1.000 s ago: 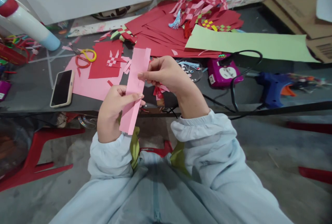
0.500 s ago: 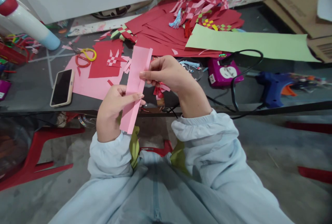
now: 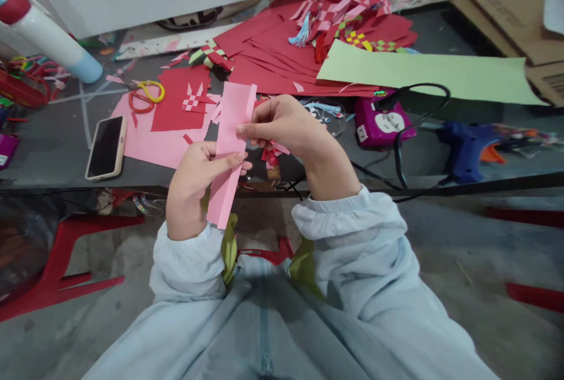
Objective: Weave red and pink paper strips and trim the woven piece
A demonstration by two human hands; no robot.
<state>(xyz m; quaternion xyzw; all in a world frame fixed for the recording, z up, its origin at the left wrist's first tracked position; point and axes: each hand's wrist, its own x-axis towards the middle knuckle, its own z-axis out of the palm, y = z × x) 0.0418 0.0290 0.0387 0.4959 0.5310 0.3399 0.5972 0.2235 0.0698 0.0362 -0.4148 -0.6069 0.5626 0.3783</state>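
Observation:
A strip of pink paper (image 3: 234,111), creased along its right long edge, is held tilted above the table's front edge. My left hand (image 3: 196,177) grips its lower half, thumb on top and fingers behind. Higher up, my right hand (image 3: 282,124) pinches the folded right edge between thumb and fingers. Behind the strip lie a larger pink sheet (image 3: 152,148) and a red sheet (image 3: 176,117), with a small woven pink-and-red piece (image 3: 192,100) on the red one. Pink and red scraps (image 3: 273,154) sit under my right hand.
Scissors (image 3: 147,97) and a phone (image 3: 106,148) lie left. Red sheets (image 3: 268,54), woven strips (image 3: 339,4) and a green sheet (image 3: 423,71) spread behind. A purple power socket (image 3: 381,121), black cable (image 3: 398,157) and blue glue gun (image 3: 467,148) are right; a white-blue bottle (image 3: 53,36) stands far left.
The pink strip has tilted slightly, its top shifting a little left. My left hand has moved slightly right, its thumb higher on the fold; my right hand keeps its pinch.

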